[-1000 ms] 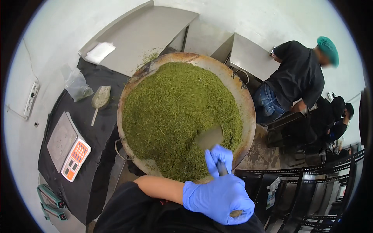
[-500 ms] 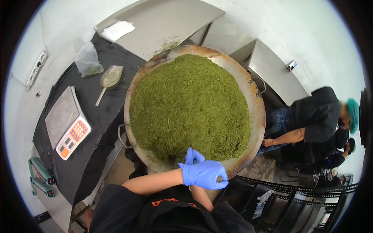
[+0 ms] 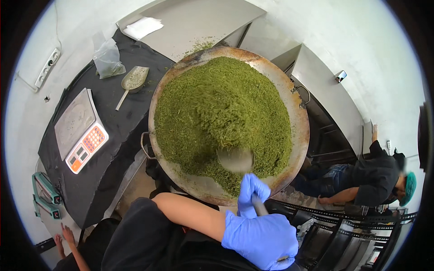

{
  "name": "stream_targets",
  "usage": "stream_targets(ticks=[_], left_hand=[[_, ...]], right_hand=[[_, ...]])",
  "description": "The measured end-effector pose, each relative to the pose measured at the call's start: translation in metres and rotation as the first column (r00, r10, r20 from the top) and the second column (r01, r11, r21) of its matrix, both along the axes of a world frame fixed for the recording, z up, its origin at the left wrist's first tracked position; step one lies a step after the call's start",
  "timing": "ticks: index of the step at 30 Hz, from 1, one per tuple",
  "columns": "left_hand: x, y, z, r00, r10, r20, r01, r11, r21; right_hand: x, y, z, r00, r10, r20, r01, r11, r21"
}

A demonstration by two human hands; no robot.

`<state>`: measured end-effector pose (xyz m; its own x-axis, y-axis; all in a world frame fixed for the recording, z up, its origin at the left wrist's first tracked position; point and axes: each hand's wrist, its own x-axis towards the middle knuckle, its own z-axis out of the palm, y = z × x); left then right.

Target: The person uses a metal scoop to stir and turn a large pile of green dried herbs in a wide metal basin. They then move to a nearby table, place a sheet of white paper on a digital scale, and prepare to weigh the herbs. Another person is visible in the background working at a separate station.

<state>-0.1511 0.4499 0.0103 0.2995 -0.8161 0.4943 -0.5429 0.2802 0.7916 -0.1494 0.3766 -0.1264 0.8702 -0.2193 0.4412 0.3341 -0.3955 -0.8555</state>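
Observation:
A large round metal pan [image 3: 299,131] with side handles holds a heap of chopped green leaves [image 3: 271,113]. Over the heap's near side shows the flat metal blade of a shovel [image 3: 237,159]. Leaves above the blade are blurred, as if in motion. My left hand [image 3: 264,239], in a blue glove, is closed round the rear end of the handle, its forearm crossing from the left. Farther forward, my right hand [image 3: 251,192], also blue-gloved, grips the shaft close to the pan's near rim. Its forearm is mostly hidden.
On the black-covered table at left are a scale [image 3: 81,131], a metal scoop [image 3: 134,81] and a plastic bag [image 3: 108,58]. A green-framed device [image 3: 46,196] stands nearer. Another person's hands [image 3: 65,235] show lower left. A co-worker [image 3: 361,180] leans at right, beside steel counters [image 3: 321,81].
Both my hands have drawn back toward me and rightward with the shovel. Its blade now shows, with leaves blurred above it. The co-worker has shifted; another person's hands have appeared lower left.

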Motion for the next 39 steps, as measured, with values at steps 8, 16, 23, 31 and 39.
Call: stream_targets(ticks=[8,16,23,31,39], left_hand=[[0.049,-0.033,-0.141,0.969,0.100,-0.226,-0.077,0.991,0.108],[0.055,-0.025,-0.067,0.962,0.256,0.096,-0.257,0.966,-0.004],[0.024,-0.014,0.007,0.951,0.270,0.153,-0.238,0.950,-0.200],[0.038,-0.031,-0.106,0.962,0.074,-0.264,0.000,0.964,0.268],[0.058,-0.016,-0.084,0.980,0.195,0.034,-0.198,0.951,0.237]], right_hand=[[0.015,-0.022,-0.175,0.914,-0.271,-0.301,0.317,0.942,0.113],[0.096,-0.015,-0.064,0.969,-0.219,0.111,0.202,0.968,0.147],[0.074,-0.022,0.031,0.967,0.101,0.236,-0.111,0.993,0.028],[-0.021,-0.033,-0.196,0.869,-0.224,-0.442,0.000,0.892,-0.453],[0.064,0.008,-0.136,0.992,-0.106,-0.071,0.118,0.972,0.201]])
